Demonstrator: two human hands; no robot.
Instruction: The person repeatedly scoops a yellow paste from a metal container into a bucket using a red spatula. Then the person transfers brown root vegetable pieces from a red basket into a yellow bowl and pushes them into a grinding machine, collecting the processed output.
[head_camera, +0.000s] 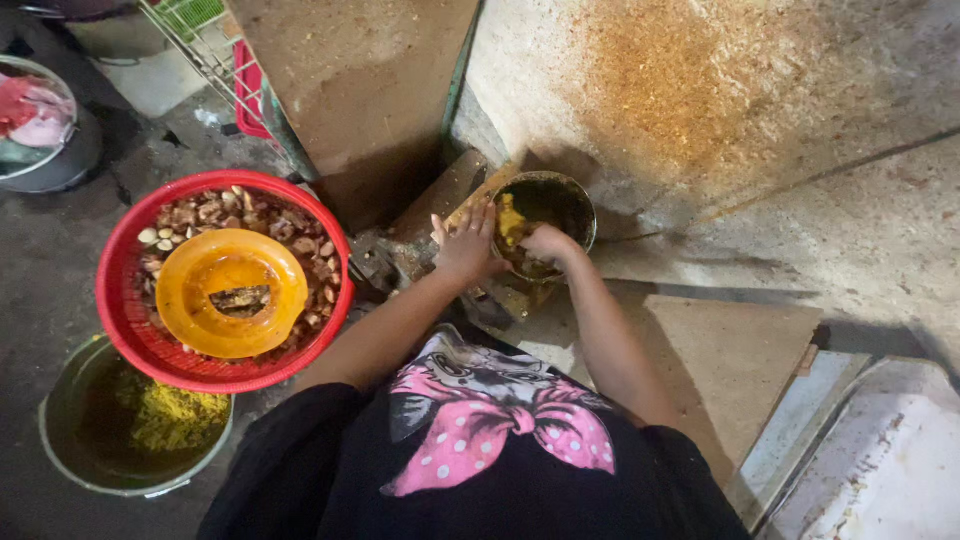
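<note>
The concrete floor (820, 230) carries everything here, dusted orange-yellow toward its far edge. At your left, the red basket (125, 300) sits propped over the rim of a grey metal pot (60, 440) holding yellow pulp in liquid, which looks like a way to let the basket drain or to keep both within reach. The basket is full of brown and pale chunks, and an orange bowl (232, 290) rests on top of them, near the middle, handy as a scoop.

Straight ahead, a small dark bowl (570, 205) with yellow paste stands at the foot of the wall, on a low step.

Your left hand (466, 245) lies flat, fingers spread and holding nothing, against the bowl's near-left rim, seemingly to steady it. Your right hand (548, 243) reaches inside the bowl, fingers curled together into the paste; whether it grips a lump, you cannot tell.
</note>
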